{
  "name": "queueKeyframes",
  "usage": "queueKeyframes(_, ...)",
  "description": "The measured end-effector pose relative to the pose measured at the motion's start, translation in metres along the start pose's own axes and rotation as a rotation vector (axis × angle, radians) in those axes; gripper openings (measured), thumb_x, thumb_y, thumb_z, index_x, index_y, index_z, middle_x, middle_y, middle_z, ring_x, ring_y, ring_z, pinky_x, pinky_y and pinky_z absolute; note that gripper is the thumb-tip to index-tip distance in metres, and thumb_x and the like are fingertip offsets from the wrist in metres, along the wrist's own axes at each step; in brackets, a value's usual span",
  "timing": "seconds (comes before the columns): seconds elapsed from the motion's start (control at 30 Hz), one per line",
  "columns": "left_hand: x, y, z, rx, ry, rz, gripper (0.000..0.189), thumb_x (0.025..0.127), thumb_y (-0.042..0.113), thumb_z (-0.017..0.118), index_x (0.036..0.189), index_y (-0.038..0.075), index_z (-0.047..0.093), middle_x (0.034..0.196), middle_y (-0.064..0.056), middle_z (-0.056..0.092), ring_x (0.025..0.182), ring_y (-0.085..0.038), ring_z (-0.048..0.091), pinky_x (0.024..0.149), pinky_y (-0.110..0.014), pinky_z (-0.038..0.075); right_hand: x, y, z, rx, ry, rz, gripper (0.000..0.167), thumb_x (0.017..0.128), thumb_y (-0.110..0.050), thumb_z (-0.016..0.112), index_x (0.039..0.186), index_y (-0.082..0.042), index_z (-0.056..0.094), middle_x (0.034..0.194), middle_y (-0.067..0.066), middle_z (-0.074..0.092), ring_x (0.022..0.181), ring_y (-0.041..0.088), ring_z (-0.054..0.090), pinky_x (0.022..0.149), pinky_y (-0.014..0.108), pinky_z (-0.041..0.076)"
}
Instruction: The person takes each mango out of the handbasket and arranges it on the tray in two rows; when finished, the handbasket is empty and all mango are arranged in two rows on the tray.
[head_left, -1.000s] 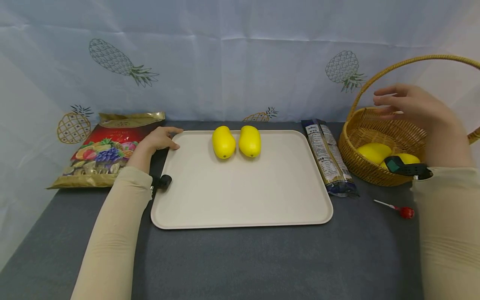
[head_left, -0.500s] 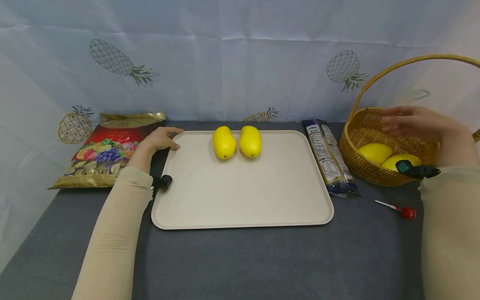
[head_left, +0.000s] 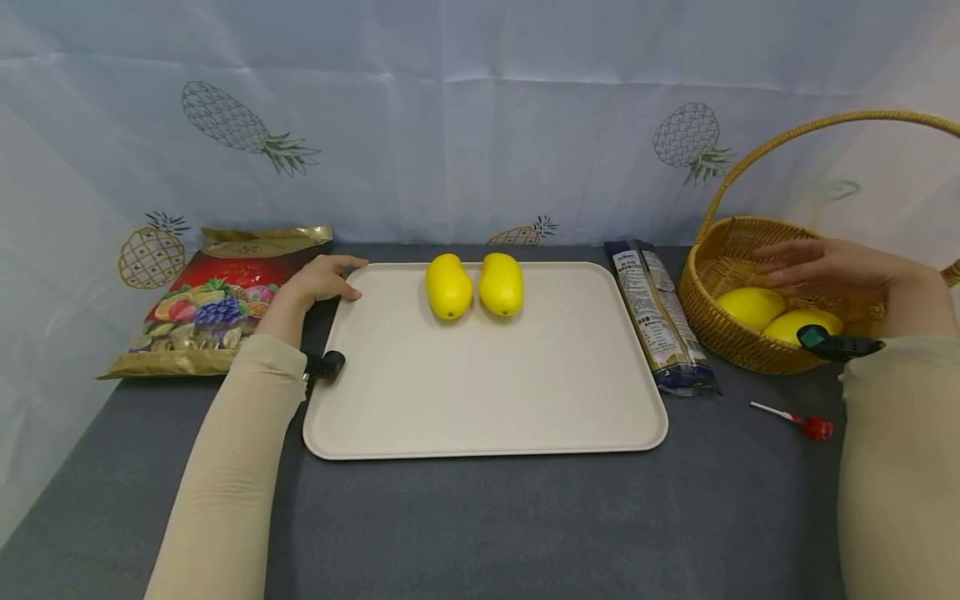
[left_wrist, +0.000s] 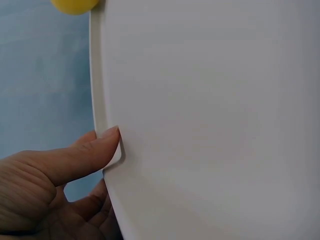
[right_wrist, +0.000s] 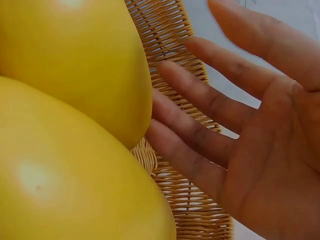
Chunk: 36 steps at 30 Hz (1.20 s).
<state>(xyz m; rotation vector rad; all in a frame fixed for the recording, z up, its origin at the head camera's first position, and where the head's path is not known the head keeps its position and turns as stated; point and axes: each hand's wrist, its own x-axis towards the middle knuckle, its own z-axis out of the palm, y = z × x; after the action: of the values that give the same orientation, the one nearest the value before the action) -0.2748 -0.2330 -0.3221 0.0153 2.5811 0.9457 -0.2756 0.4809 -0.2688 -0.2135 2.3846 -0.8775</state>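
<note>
My left hand (head_left: pixel 318 279) grips the far left corner of a cream tray (head_left: pixel 487 383). In the left wrist view the thumb (left_wrist: pixel 102 150) lies over the rim, with the other fingers curled at the outer side. At the tray's far edge lie two yellow mango-like fruits, a left one (head_left: pixel 449 287) and a right one (head_left: pixel 501 284). Over the wicker basket (head_left: pixel 712 321) my right hand (head_left: pixel 825 265) is spread and holds nothing. Two more yellow fruits (right_wrist: pixel 75 170) lie inside the basket, and the fingertips are right beside one of them in the right wrist view.
A red and gold candy bag (head_left: pixel 217 304) lies left of the tray. Between tray and basket is a narrow blue packet (head_left: pixel 656 317). A red lollipop (head_left: pixel 816 427) lies in front of the basket, whose tall handle (head_left: pixel 825 125) arches above it.
My right hand has moved right, then lowered into the basket's opening, showing more of the fruits there. The left hand and tray have stayed put.
</note>
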Motion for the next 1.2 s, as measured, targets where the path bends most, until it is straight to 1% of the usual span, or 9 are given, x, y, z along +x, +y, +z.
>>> queueKeyframes(0.1,0.0,0.0,0.0,-0.007,-0.002,-0.004,0.066,0.096,0.008,0.06,0.156,0.009,0.031,0.154,-0.037,0.024,0.135,-0.048,0.034,0.109,-0.058,0.036,-0.002,-0.002,0.004,0.027,-0.044,0.038,0.046,0.104,-0.029,0.048,0.144,-0.043,0.032,0.12,-0.04,0.046,0.105,-0.012,0.057,0.09,0.032,0.054)
queueKeyframes(0.2,0.001,0.0,0.0,-0.016,-0.004,-0.008,0.067,0.096,0.008,0.06,0.156,0.009,0.031,0.155,-0.037,0.023,0.136,-0.048,0.033,0.109,-0.058,0.036,-0.004,-0.004,0.008,0.089,-0.09,0.101,0.059,0.101,-0.03,0.053,0.154,-0.037,0.027,0.128,-0.036,0.041,0.108,-0.005,0.056,0.091,0.038,0.053)
queueKeyframes(0.33,0.0,-0.001,0.0,-0.018,-0.006,-0.007,0.066,0.096,0.008,0.06,0.156,0.01,0.031,0.154,-0.036,0.024,0.134,-0.047,0.035,0.107,-0.057,0.037,-0.001,-0.007,0.011,0.142,-0.148,0.145,0.062,0.099,-0.026,0.058,0.154,-0.033,0.032,0.13,-0.034,0.043,0.11,0.003,0.055,0.094,0.04,0.053)
queueKeyframes(0.53,0.001,0.0,0.0,-0.011,0.0,0.002,0.066,0.096,0.008,0.06,0.156,0.009,0.031,0.152,-0.036,0.027,0.127,-0.043,0.039,0.103,-0.055,0.039,0.006,-0.013,0.005,0.099,-0.273,0.112,0.065,0.099,-0.019,0.055,0.155,-0.037,0.028,0.126,-0.036,0.045,0.111,-0.012,0.051,0.095,0.035,0.051)
queueKeyframes(0.7,0.002,-0.003,0.001,-0.007,0.005,0.001,0.066,0.096,0.009,0.06,0.156,0.01,0.032,0.152,-0.035,0.028,0.129,-0.044,0.038,0.105,-0.055,0.039,0.011,-0.015,0.003,0.081,-0.336,0.081,0.063,0.101,-0.016,0.053,0.154,-0.039,0.028,0.126,-0.035,0.045,0.112,-0.006,0.055,0.095,0.034,0.051)
queueKeyframes(0.87,0.005,-0.004,0.001,0.016,0.02,0.015,0.065,0.096,0.009,0.061,0.155,0.009,0.033,0.144,-0.034,0.036,0.114,-0.038,0.041,0.097,-0.05,0.04,0.012,-0.014,0.003,0.056,-0.37,0.054,0.06,0.102,-0.014,0.051,0.151,-0.041,0.03,0.125,-0.035,0.048,0.109,0.005,0.059,0.093,0.031,0.052)
queueKeyframes(1.03,0.004,-0.005,0.001,0.009,0.014,0.012,0.066,0.096,0.01,0.061,0.155,0.01,0.032,0.148,-0.036,0.032,0.12,-0.04,0.041,0.101,-0.053,0.04,0.013,-0.014,0.004,0.069,-0.372,0.072,0.06,0.103,-0.016,0.049,0.156,-0.033,0.025,0.126,-0.036,0.044,0.108,0.005,0.053,0.092,0.032,0.051)
queueKeyframes(1.13,0.004,-0.005,0.001,0.005,0.011,0.011,0.066,0.096,0.009,0.061,0.155,0.01,0.032,0.15,-0.036,0.03,0.124,-0.042,0.041,0.104,-0.055,0.04,0.013,-0.015,0.005,0.109,-0.365,0.109,0.062,0.104,-0.017,0.049,0.157,-0.034,0.021,0.132,-0.027,0.043,0.112,0.009,0.057,0.094,0.036,0.052)
queueKeyframes(1.2,0.004,-0.005,0.001,0.005,0.011,0.011,0.066,0.096,0.009,0.061,0.155,0.01,0.032,0.15,-0.036,0.031,0.123,-0.041,0.041,0.103,-0.055,0.04,0.013,-0.015,0.007,0.103,-0.336,0.111,0.067,0.103,-0.019,0.05,0.159,-0.033,0.015,0.149,-0.006,0.038,0.114,0.013,0.06,0.095,0.037,0.052)
